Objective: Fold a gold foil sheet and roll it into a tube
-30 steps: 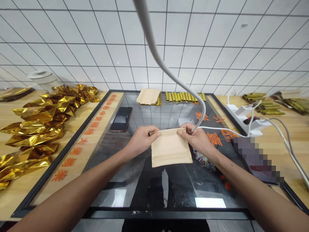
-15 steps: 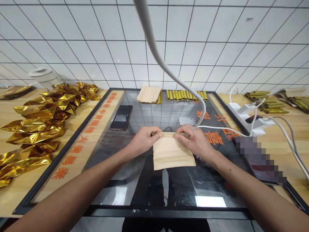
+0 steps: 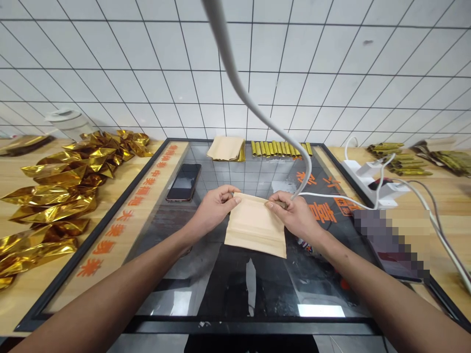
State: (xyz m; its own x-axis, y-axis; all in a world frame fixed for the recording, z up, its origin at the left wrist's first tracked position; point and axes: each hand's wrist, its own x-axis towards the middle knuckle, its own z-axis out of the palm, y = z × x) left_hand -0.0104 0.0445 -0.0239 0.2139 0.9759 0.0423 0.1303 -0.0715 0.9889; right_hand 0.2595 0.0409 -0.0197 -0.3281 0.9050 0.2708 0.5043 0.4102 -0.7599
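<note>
A creased tan paper sheet [image 3: 255,225] hangs over the black glass panel, pinched at its two upper corners. My left hand [image 3: 217,208] is closed on the upper left corner, thumb on top. The upper right corner is between the thumb and fingers of my right hand [image 3: 292,213]. Beyond them, a stack of tan sheets [image 3: 225,148] with gold edges lies at the panel's back edge. To its right is a row of small gold rolls [image 3: 277,148]. The sheet's underside is hidden.
A phone [image 3: 184,182] lies left of my hands. Folded gold foil pieces [image 3: 62,179] cover the left side, near a white lidded container [image 3: 69,122]. At right are a power strip [image 3: 362,179] and cables. A thick white cable [image 3: 239,86] hangs in front.
The sheet has tilted, its left corner now higher than its right, and its lower edge has swung left. My left hand has risen slightly; both hands still hold the sheet.
</note>
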